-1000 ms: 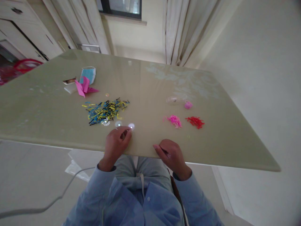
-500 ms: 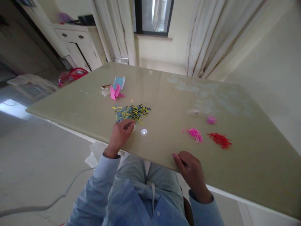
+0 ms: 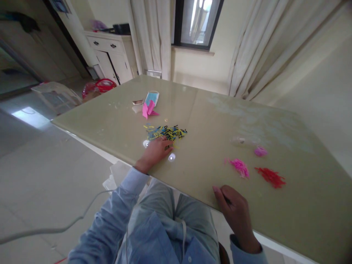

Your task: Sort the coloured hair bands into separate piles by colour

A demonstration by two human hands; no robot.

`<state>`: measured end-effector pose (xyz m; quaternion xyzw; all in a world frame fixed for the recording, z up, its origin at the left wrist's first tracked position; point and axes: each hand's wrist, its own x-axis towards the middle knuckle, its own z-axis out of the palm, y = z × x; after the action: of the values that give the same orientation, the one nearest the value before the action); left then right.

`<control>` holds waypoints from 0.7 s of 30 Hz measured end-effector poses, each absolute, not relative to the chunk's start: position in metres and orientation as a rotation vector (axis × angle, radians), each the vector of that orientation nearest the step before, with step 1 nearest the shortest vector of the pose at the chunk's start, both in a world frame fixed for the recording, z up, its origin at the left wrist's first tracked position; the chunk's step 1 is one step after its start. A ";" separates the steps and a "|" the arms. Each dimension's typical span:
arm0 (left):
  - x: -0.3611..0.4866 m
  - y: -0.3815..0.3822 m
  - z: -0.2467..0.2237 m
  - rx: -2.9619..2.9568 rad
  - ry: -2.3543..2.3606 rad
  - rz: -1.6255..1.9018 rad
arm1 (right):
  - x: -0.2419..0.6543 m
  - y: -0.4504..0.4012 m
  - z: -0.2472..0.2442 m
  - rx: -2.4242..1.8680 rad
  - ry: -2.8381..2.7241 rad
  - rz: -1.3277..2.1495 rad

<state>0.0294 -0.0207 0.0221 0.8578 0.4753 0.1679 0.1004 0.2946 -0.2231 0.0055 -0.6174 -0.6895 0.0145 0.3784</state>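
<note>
My left hand [image 3: 157, 151] lies at the near edge of a loose heap of short, thin yellow, blue and black pieces [image 3: 176, 132]. Its fingers curl in toward the thumb and touch the heap; whatever is between the fingertips is too small to make out. Farther right, my right hand [image 3: 233, 203] rests as a loose fist on the table's front edge, the thumb against the curled fingers, with nothing showing in it. Beyond that fist lie a heap of pink pieces [image 3: 239, 168] and a heap of red pieces [image 3: 271, 177].
A pink folded-paper shape [image 3: 149, 110] lies by a blue face mask [image 3: 152, 97] and a small flat packet [image 3: 138, 102]. On the right are a clear plastic item [image 3: 238, 140] and a pink-purple bundle [image 3: 260, 151]. Bright round reflections mark the glossy table [image 3: 198, 176].
My left hand has shifted right and turned over the near side of the multicoloured heap. My right hand stays at the table edge. The whole view has swung slightly left.
</note>
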 end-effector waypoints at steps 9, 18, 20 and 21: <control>0.045 -0.012 0.030 2.757 1.203 0.335 | 0.294 -0.222 0.006 -1.593 -1.761 0.019; 0.046 -0.023 0.034 2.335 1.189 0.801 | 0.292 -0.223 0.009 -1.594 -1.758 0.036; 0.050 -0.039 0.039 1.942 1.162 1.019 | 0.292 -0.224 0.009 -1.587 -1.758 0.036; 0.053 -0.050 0.044 1.697 1.131 1.071 | 0.292 -0.224 0.009 -1.588 -1.758 0.036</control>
<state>0.0534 -0.0497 0.0435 0.6731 0.4484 0.4249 0.4067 0.2924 -0.2238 0.0086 -0.6211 -0.6872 0.0141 0.3766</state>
